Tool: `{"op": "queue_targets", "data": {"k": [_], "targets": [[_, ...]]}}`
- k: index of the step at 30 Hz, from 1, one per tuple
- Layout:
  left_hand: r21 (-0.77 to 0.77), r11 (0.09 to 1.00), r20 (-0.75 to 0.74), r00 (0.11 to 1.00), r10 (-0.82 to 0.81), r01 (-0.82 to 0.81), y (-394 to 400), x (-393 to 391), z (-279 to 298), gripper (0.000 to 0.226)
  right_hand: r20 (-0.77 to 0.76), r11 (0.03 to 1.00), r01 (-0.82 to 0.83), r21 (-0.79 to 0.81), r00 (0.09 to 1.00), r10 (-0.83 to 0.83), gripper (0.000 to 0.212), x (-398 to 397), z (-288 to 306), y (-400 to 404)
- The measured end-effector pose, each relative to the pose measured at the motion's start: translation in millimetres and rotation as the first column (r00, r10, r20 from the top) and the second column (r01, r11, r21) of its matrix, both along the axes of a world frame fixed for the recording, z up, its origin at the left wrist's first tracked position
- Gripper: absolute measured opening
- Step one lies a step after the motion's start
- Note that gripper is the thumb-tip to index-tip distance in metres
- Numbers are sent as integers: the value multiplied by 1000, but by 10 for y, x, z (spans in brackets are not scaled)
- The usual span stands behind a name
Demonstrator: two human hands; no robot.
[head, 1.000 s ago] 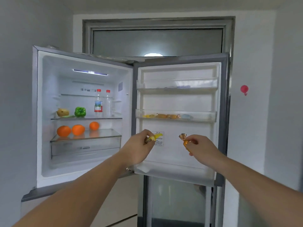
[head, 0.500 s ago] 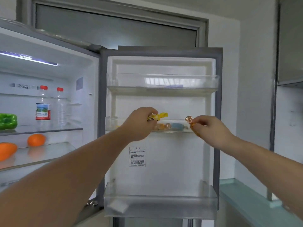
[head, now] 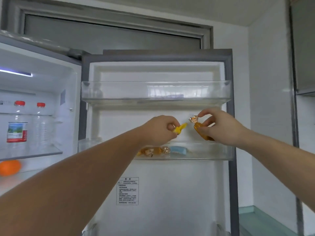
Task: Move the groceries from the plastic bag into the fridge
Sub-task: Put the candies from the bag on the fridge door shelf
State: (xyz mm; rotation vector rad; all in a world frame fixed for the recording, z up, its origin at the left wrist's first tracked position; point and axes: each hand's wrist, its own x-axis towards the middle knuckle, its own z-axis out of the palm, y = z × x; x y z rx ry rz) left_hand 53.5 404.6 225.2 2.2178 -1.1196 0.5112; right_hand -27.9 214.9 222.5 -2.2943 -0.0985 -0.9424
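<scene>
I see my left hand (head: 161, 129) curled tight round a yellow wrapped sweet (head: 179, 128), its twisted end poking out past the knuckles. My right hand (head: 221, 126) pinches an amber wrapped sweet (head: 201, 130), thumb and fingers closed on its body, forefinger touching the clear twist at the top. Both sweets hang just above the middle door shelf (head: 211, 153) of the open fridge door (head: 170, 184), apart from each other. In that shelf lie more amber sweets (head: 154, 151) and a pale blue packet (head: 178, 150) beside them. Inside the fridge stand two bottles (head: 17, 126) with red caps, and an orange (head: 9, 167) sits on the shelf below.
</scene>
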Motion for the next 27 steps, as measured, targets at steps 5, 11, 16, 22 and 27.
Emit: {"op": "queue_targets", "data": {"k": [5,11,16,22,27], "targets": [[104,986,-74,990,-120,127,-261,178,66,17,-189,999,39,-38,981,-45,12,181,64,-84],[113,967,-72,973,-221,228,-486,372,85,23,-362,996,74,-41,928,-84,8,349,68,-92],[92,963,-128,962,-241,254,-613,443,69,26,-328,987,160,-35,931,-162,11,383,38,-80],[183,957,-234,955,-180,225,-611,478,14,16,-379,968,228,-107,891,-252,16,382,45,-34],[241,961,-243,967,-75,136,-597,368,20,30,-353,950,279,-141,882,-312,27,382,43,-34]]}}
